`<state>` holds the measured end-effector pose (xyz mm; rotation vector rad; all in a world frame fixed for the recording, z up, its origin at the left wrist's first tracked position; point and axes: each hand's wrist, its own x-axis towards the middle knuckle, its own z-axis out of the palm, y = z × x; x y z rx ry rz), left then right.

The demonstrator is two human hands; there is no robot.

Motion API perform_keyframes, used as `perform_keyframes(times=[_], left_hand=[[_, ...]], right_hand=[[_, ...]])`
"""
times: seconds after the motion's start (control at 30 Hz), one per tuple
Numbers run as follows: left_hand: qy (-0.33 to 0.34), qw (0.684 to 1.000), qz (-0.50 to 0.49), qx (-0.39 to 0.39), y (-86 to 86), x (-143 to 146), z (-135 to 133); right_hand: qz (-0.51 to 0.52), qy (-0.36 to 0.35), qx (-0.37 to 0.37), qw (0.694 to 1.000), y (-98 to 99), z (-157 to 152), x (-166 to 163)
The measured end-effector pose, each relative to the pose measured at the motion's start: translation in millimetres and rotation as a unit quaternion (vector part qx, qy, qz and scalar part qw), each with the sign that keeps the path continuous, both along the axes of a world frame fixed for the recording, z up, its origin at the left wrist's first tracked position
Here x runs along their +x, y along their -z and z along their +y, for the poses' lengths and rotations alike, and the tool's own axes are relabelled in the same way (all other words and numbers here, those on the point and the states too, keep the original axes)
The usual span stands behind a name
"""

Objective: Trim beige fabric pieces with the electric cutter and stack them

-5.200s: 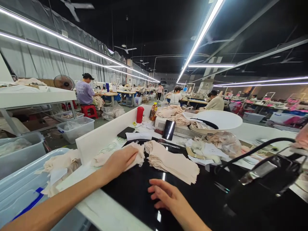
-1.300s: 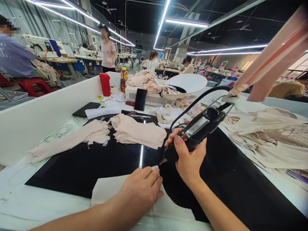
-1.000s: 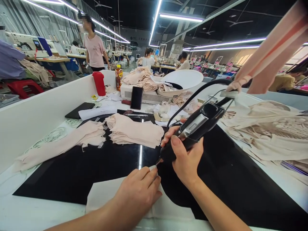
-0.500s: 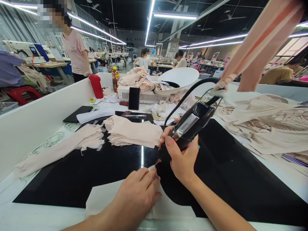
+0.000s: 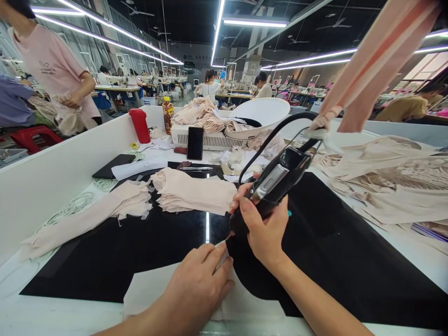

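My right hand is wrapped round a black corded hand tool with a silver plate on its side. The tool tilts down to the left, and its small coppery tip reaches the upper point of a pale fabric piece. My left hand lies over that piece with bent fingers, gripping its upper point right beside the tip. The fabric lies flat on a black board near the front edge, partly hidden under my left hand. A knotted pink fabric strip is tied to the tool's top end.
Stacked pale pink fabric pieces and a longer fabric bundle lie beyond my left hand. Farther back stand a phone, red cup and white basket. Draped fabric covers the right side. A co-worker stands at left.
The co-worker in pink has moved left and closer, now with pale cloth in hand. My hands and the tool have hardly moved; the hanging strip has shifted slightly left.
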<state>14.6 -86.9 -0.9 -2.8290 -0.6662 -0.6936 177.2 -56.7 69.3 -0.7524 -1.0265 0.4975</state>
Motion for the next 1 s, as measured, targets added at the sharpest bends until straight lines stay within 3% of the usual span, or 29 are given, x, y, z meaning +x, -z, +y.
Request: perform_keyframes(times=[1.0], left_hand=[[-0.004, 1.0, 0.014, -0.002, 6.6, 3.1, 0.2]], right_hand=[[-0.003, 0.009, -0.016, 1.0, 3.9, -1.7, 2.2]])
